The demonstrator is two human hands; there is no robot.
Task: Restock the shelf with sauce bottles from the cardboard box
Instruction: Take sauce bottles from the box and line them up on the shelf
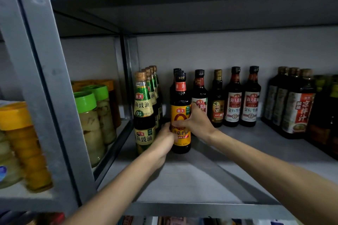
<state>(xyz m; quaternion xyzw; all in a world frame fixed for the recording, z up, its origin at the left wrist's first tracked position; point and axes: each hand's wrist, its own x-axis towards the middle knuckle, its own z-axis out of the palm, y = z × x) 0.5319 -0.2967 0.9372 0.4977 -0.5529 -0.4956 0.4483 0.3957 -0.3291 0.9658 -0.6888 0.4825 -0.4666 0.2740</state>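
Note:
A dark sauce bottle with a yellow label [180, 107] stands upright on the grey shelf [210, 179], at the front of a row of like bottles. My left hand [162, 141] wraps its lower left side. My right hand [196, 121] grips its middle from the right, thumb across the label. Green-labelled sauce bottles [144, 113] stand in a row just to the left. The cardboard box is out of view.
More dark sauce bottles [242, 97] line the back wall to the right, with larger bottles [296, 104] at the far right. Jars with green lids [91, 120] and yellow lids [22, 142] fill the neighbouring bay behind a grey metal post [54, 97].

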